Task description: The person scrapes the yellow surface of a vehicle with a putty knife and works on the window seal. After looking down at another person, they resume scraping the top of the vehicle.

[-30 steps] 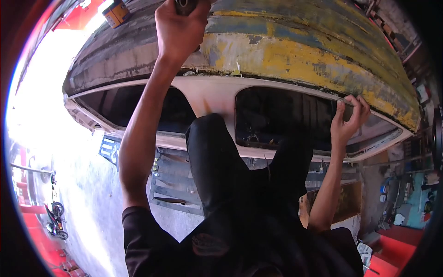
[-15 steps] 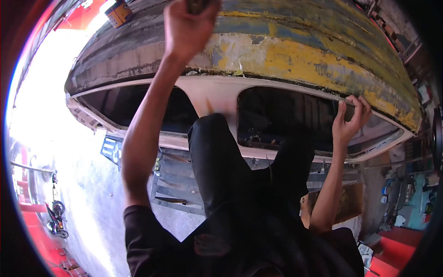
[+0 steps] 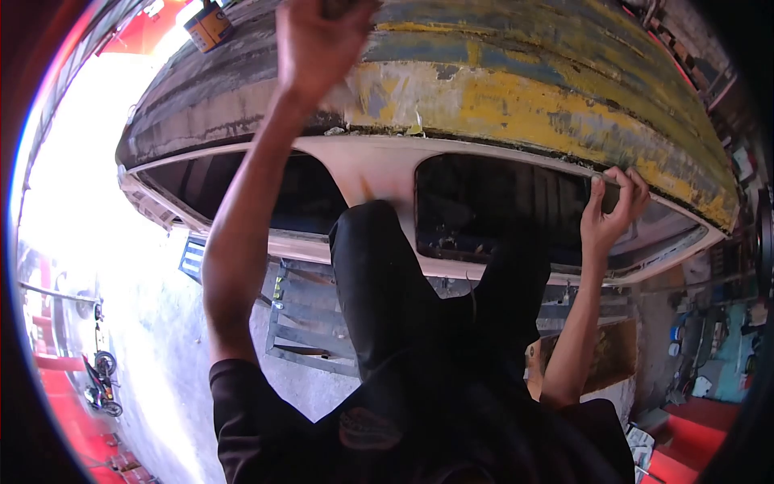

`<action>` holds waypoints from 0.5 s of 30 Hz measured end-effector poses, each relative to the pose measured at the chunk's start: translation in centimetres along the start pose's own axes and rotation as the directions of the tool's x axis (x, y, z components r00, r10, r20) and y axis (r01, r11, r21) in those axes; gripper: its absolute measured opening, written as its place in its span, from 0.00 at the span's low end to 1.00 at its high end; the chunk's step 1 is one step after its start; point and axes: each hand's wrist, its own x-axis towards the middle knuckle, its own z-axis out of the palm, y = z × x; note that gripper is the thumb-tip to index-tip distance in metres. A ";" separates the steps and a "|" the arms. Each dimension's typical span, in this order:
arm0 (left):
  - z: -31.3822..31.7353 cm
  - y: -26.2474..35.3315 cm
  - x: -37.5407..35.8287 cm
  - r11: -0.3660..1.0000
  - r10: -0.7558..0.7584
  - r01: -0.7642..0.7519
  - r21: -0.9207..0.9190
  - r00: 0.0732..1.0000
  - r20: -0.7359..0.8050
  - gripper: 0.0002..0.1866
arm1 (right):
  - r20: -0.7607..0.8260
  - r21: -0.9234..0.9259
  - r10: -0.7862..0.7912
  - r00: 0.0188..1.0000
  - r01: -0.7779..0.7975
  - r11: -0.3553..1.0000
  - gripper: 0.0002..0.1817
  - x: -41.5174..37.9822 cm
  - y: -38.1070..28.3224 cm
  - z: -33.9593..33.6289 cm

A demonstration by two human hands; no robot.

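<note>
My left hand (image 3: 322, 48) is closed on the vehicle's roof at the top edge of the view. Something dark shows in its grip, but the frame cuts it off and I cannot make out its kind. The roof (image 3: 500, 97) is worn, with yellow paint flaking over grey and bluish patches. To the right, my right hand (image 3: 614, 206) grips the roof edge above the side window, fingers curled and thumb apart. Below the roof runs a pale pinkish body side with dark windows (image 3: 492, 206). My legs in black trousers (image 3: 379, 282) are in front of it.
A can with a yellow-orange label (image 3: 208, 28) stands on the roof's far left. Beneath me is a grey slatted metal frame (image 3: 310, 323). A motorcycle (image 3: 102, 383) is off to the left on the concrete floor, and clutter fills the right side.
My left hand has shifted slightly left and upward over the roof with the dark thing in it. My right hand has stayed on the roof edge.
</note>
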 end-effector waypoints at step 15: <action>-3.3 -0.6 -0.7 0.746 -0.419 0.118 -0.656 0.848 -0.324 0.15 | 0.008 0.044 0.023 1.000 -0.024 0.999 0.11 -0.1 0.3 0.0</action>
